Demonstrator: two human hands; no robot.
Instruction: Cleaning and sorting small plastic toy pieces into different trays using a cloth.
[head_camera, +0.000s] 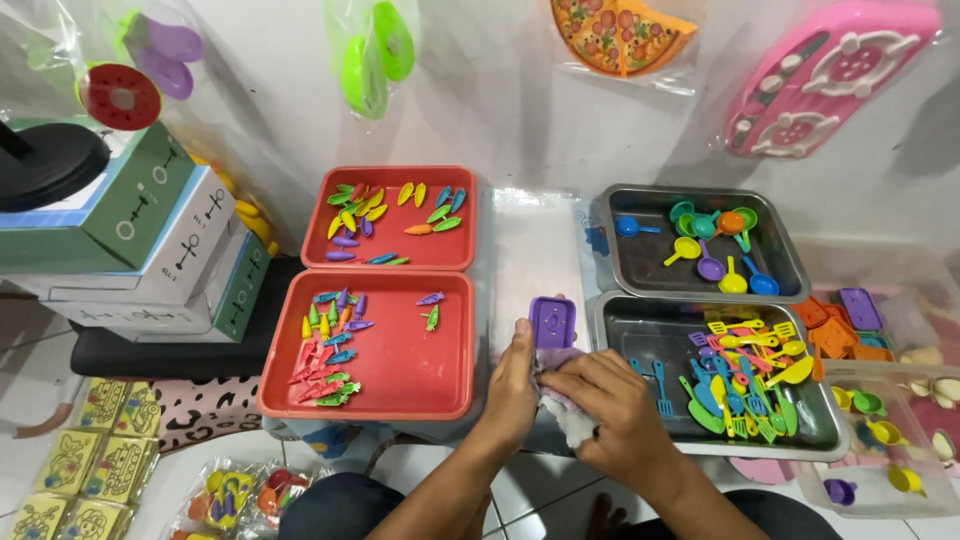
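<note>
Two hands meet at the near centre: left hand (512, 385) clamped on a purple toy tray (552, 322), right hand (605, 405) closed on a cloth (572, 418), wiping apparently unfinished, sorted toys filling trays beside.

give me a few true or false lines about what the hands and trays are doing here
1. The left hand touches a purple rectangular toy piece. True.
2. The right hand presses a whitish cloth. True.
3. The two red trays hold toy pans. False: they hold small coloured carrot-like pieces.
4. The upper metal tray holds small coloured pans. True.
5. The lower metal tray is bare. False: it holds toy utensils.
</note>
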